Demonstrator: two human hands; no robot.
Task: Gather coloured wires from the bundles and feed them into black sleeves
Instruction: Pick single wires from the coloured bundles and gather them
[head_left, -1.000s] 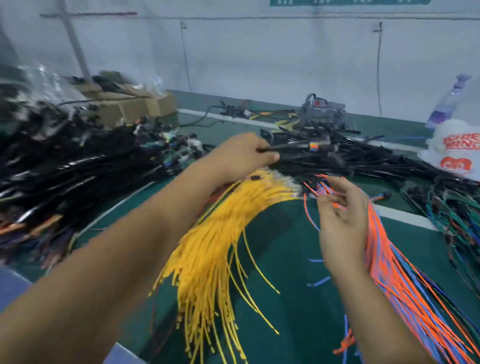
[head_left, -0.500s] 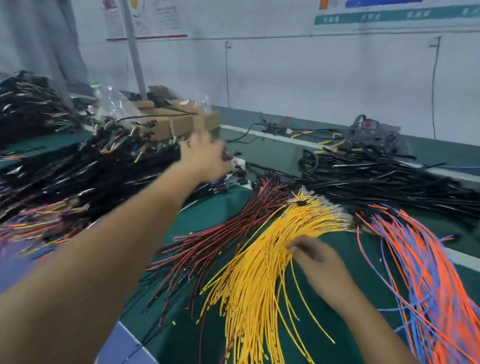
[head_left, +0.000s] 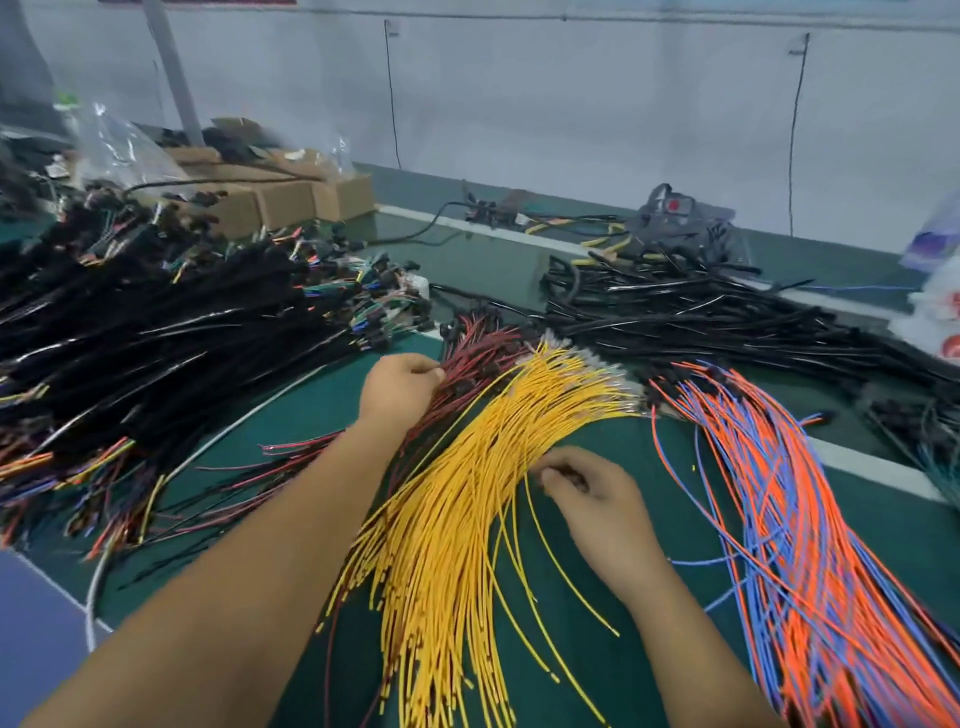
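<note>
A fan of yellow wires (head_left: 457, 499) lies in the middle of the green table. Dark red wires (head_left: 483, 348) spread out to its left, and an orange and blue bundle (head_left: 779, 499) runs down the right side. My left hand (head_left: 397, 387) is at the red wires with its fingertips curled into them. My right hand (head_left: 587, 493) lies on the right edge of the yellow fan, its fingers curled and pinching yellow wires. Black sleeves (head_left: 675, 312) are heaped behind the bundles.
A large pile of finished black harnesses (head_left: 156, 332) with coloured ends covers the left. Cardboard boxes (head_left: 291, 200) and plastic bags stand at the back left, a grey tool (head_left: 675, 213) and cables at the back, and a white bag (head_left: 935, 312) at the right edge.
My left hand has come back from the harness pile at the left to the red wires. My right hand has stayed at the yellow wires. The view has tilted down.
</note>
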